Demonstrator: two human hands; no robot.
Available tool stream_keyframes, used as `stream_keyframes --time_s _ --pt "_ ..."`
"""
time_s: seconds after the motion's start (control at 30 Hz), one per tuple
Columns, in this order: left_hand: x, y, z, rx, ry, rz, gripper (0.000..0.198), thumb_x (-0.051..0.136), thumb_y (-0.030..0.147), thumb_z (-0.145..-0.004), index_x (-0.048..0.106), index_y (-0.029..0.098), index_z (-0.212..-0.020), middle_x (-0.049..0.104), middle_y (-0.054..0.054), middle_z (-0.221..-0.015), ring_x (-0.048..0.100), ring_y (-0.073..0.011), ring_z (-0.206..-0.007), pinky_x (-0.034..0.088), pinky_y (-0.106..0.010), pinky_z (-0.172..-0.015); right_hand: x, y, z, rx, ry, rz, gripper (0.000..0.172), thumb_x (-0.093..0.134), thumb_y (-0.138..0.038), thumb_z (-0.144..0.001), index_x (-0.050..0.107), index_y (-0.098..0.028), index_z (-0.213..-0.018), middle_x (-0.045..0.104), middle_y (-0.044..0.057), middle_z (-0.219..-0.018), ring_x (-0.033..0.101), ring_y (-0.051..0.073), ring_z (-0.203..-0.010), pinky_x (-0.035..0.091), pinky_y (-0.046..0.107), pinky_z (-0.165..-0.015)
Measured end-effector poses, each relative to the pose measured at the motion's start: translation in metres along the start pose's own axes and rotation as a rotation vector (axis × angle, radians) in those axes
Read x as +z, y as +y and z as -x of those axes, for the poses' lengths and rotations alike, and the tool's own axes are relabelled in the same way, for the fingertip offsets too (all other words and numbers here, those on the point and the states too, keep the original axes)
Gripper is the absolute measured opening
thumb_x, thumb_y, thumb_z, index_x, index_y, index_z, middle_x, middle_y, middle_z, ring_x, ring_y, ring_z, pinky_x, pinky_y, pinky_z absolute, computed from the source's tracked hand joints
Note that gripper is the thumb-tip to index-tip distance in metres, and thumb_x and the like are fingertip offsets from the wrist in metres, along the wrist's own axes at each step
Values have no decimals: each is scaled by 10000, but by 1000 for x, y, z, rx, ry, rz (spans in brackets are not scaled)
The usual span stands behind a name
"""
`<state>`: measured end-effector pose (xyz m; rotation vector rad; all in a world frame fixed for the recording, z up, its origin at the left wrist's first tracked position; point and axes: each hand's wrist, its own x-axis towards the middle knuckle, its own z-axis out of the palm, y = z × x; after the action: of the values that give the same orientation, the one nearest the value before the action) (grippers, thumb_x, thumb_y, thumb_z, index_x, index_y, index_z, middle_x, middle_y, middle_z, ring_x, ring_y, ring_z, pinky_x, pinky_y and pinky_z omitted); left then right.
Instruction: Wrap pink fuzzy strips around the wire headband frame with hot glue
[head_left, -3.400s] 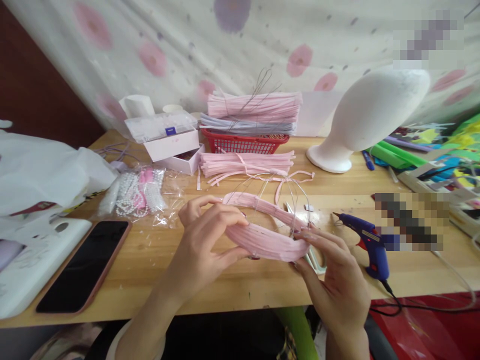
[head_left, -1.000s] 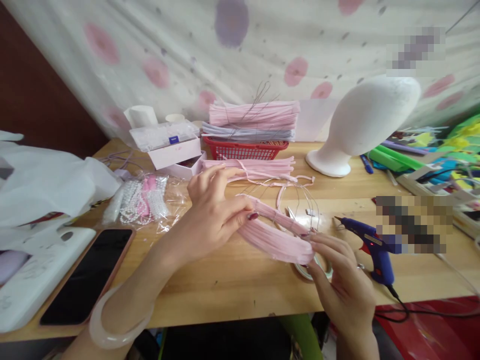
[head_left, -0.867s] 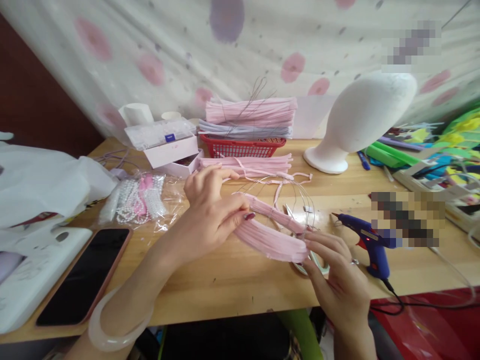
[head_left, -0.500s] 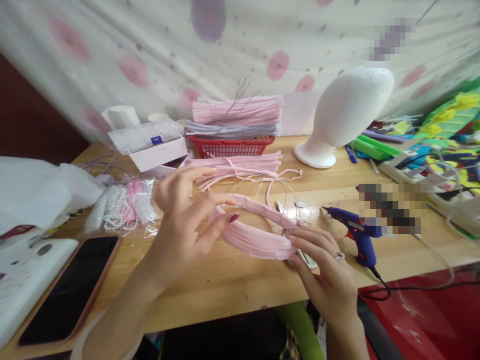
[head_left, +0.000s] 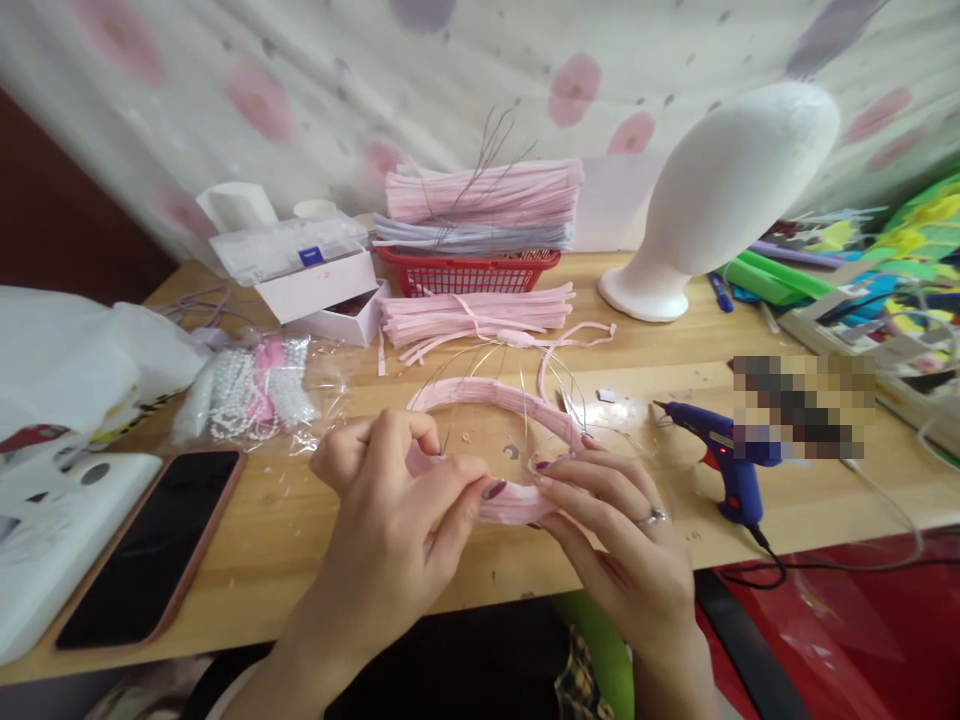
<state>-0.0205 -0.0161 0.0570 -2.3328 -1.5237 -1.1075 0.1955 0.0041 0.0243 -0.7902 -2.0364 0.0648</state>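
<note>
Both hands hold a pink ring point(head_left: 517, 398) over the table point(head_left: 274, 520), near its front edge. The left hand point(head_left: 401, 495) pinches the ring's near side, thumb and forefinger closed, the other fingers curled. The right hand point(head_left: 626, 530), wearing 1 finger ring point(head_left: 655, 515), grips beside it, fingers above and thumb below. Thin wires point(head_left: 524, 420) arch over the pink ring. A glue gun point(head_left: 731, 455) lies right, a phone point(head_left: 150, 550) left.

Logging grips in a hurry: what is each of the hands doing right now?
Left hand: closed, pinching the near side of the pink ring.
Right hand: closed, gripping the near side of that ring too.
</note>
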Motion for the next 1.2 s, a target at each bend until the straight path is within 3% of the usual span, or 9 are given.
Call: stream_keyframes --time_s 0.23,1.2 --pt "-4 -1 6 -2 -15 -6 112 676 172 -892 689 282 -908 495 -53 -966 490 -258 -897 359 -458 -790 2 -9 -3 8 -8 -28 313 671 -27 -886 690 -217 -1133 740 75 -1017 660 232 -958 576 439 -863" --pt "1 2 18 -87 27 16 131 665 149 -895 648 278 -914 501 -44 -952 482 -261 -898 337 -472 -809 5 -18 -4 -16 -58 -13 322 679 54 -863 685 -154 -1109 694 92 -1038 594 228 -1008 537 461 -873"
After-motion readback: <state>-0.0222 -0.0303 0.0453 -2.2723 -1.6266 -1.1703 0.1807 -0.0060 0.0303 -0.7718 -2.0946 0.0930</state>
